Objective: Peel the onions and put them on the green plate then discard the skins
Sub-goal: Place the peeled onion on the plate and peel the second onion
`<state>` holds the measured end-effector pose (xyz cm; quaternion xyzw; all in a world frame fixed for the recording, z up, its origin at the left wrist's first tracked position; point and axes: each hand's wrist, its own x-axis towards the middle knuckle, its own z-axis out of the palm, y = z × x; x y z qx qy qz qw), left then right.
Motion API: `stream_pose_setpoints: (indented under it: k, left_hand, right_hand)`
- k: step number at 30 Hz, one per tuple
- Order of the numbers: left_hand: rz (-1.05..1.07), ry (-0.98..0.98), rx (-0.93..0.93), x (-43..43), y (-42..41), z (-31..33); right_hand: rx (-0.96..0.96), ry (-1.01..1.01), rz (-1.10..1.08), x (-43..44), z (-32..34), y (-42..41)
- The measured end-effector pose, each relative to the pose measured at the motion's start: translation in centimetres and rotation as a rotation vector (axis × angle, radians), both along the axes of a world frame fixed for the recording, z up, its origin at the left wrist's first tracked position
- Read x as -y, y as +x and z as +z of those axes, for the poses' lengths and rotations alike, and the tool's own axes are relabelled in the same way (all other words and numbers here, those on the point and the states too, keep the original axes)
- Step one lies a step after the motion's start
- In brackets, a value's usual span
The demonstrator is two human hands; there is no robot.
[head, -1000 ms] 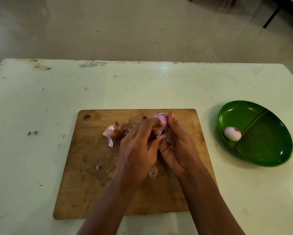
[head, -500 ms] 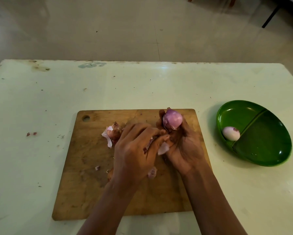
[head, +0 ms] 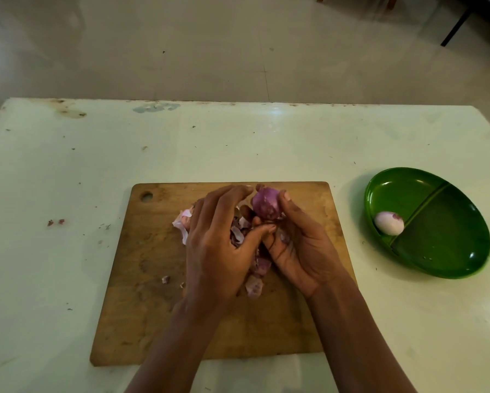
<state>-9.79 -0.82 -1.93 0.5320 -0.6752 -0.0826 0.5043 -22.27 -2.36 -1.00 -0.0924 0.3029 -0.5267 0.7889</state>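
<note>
Head camera, nearest first: our forearms come up over the near edge of the wooden cutting board (head: 141, 321), where a loose strip of skin (head: 253, 286) lies under the left wrist. More purple skins (head: 182, 222) are heaped just left of the hands.

The left hand (head: 215, 245) pinched a torn-off flake half a second ago. It has since let that go and reached back up. Its fingers are now extended and spread away from the thumb, with the fingertips right at the top of the onion (head: 266, 204) (whether they actually touch it, we cannot tell).

The right hand (head: 300, 245) has the onion clamped between thumb and curled fingers, raised above the far half of the board. Its surface is purple and glossy, so we judge one more layer or scrap is about to come off before it is ready.

Further right, well apart from the board, the green plate (head: 450, 251) holds one peeled onion (head: 389, 222) against its divider, in the left compartment. Both plate and board sit on the pale table (head: 238, 143).
</note>
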Motion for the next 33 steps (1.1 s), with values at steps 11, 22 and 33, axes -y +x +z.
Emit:
stream_pose_setpoints:
  k: [11,22,33]
  left_hand:
    - [-0.058,0.022,-0.065,-0.1,0.0,0.1]
    - [-0.019,0.111,-0.078,0.0,0.0,0.2]
    - [-0.04,0.134,-0.072,0.0,0.2,0.0]
  right_hand:
    - [0.041,-0.114,0.133,0.1,-0.6,0.2]
    - [-0.053,-0.084,0.152,-0.1,0.0,0.2]
    - [-0.15,-0.06,0.156,-0.3,0.6,0.4]
